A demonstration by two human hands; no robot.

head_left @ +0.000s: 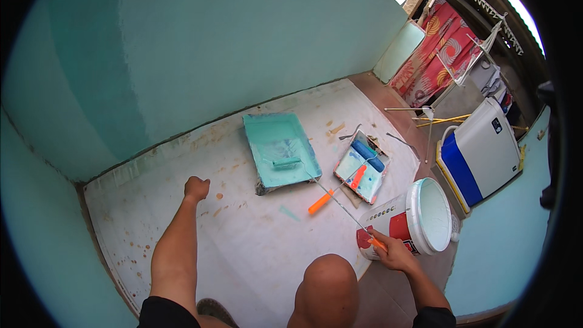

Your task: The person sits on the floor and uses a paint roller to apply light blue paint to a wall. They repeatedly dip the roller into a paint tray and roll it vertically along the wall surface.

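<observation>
My right hand (395,252) is closed around the orange handle of a long-rod paint roller (286,163). Its small head, coated in turquoise paint, rests in the large turquoise paint tray (248,136). To the left of the tray, my left hand (196,188) is curled closed over the white sheet (243,255), with nothing visible in it. A smaller paint-smeared tray (345,173) bears a blue roller (368,155) and an orange handle (358,177). Another orange handle (320,201) lies on the sheet between the trays.
A white and red paint bucket (398,225) lies tipped beside my right hand, its mouth facing right. Turquoise walls (243,36) stand behind and left, with a darker painted strip. At right are a blue-white box (483,152), a folding rack (467,61) and a red patterned cloth (434,48).
</observation>
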